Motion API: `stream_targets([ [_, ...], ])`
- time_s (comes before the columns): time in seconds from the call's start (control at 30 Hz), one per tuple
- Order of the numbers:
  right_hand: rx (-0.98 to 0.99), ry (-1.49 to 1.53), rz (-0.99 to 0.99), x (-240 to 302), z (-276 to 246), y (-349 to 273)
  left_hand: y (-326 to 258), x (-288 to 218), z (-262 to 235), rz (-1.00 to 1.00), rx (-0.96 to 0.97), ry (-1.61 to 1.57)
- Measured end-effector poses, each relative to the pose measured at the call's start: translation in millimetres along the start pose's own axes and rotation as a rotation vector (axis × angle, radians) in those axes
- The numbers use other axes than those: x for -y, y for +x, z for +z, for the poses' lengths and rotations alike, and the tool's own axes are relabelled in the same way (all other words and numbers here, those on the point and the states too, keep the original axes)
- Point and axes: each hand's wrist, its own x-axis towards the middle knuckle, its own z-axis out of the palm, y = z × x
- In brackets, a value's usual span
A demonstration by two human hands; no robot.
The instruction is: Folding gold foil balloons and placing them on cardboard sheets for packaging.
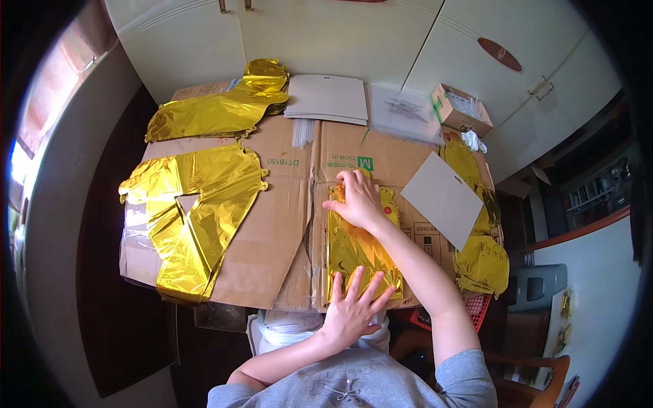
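A flattened gold foil balloon point(360, 248) lies lengthwise in front of me on a brown cardboard sheet point(286, 204). My left hand point(354, 309) rests flat on its near end, fingers spread. At the far end, my right hand point(357, 198) has its fingers bent over the foil, with the thumb out to the left; the fingertips' contact is partly hidden. A small red mark shows on the foil beside the right wrist. Right of that arm lies a grey-white card point(443, 199) with a small slot, turned at an angle.
Flat gold foil balloons point(197, 217) lie at left, with another gold pile point(211, 115) behind. Grey-white cards point(328, 98) and a clear plastic pack point(405, 112) sit at the back. A small carton point(464, 109) stands far right, above more gold foil point(481, 265). Cabinets point(326, 34) border the back.
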Motion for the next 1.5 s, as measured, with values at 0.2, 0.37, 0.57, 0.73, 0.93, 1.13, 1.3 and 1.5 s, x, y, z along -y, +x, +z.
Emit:
stream_targets([
  [0.2, -0.115, 0.065, -0.074, -5, 2, 4, 0, -1, -4, 0.009, -0.010, -0.004],
  [0.37, -0.313, 0.296, -0.243, -31, -33, -9, 0, -2, -7, 0.005, -0.030, 0.016],
  [0.57, -0.063, -0.112, -0.060, -121, -117, -74, 0, -4, -4, -0.006, -0.055, -0.018],
  [0.73, 0.366, -0.305, 0.103, -155, -158, -127, -1, -6, -5, -0.011, -0.053, 0.005],
  [0.93, 0.269, -0.375, 0.032, -150, -144, -147, -4, -9, -5, 0.000, -0.057, 0.035],
  [1.13, -0.003, -0.568, -0.085, -149, -119, -149, -11, -10, -8, 0.031, -0.022, 0.038],
  [1.3, -0.395, -0.603, -0.171, -146, -126, -149, -13, -6, -4, 0.037, -0.061, -0.019],
  [1.5, -0.537, -0.426, -0.362, -63, -163, -195, -30, 7, -20, -0.058, -0.193, -0.055],
])
